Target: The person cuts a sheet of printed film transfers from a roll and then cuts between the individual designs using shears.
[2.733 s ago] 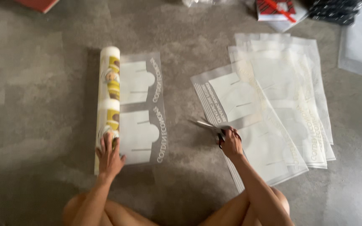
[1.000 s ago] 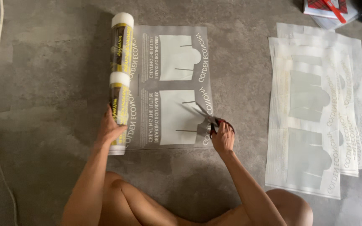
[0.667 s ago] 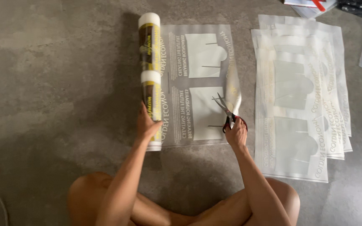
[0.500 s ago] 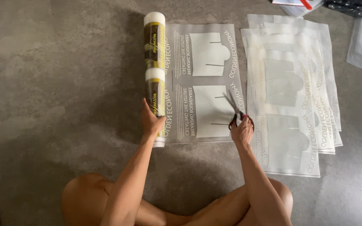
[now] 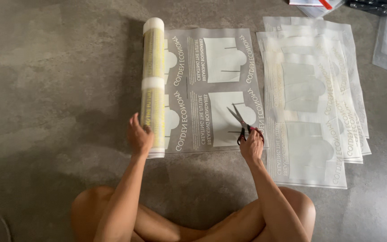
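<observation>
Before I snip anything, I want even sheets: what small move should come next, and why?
Probably bring the red-handled scissors in the right hand down to the near edge of the unrolled clear printed film. Their open blades lie over mid-sheet, not at an edge, while the left hand steadies the film roll.

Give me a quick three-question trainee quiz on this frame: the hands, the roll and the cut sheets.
1. True or false: the left hand rests on the roll.
2. What does the right hand hold?
A. tape
B. scissors
C. marker
3. On which side of the unrolled sheet does the stack of cut sheets lie?

Key:
1. true
2. B
3. the person's right
</observation>
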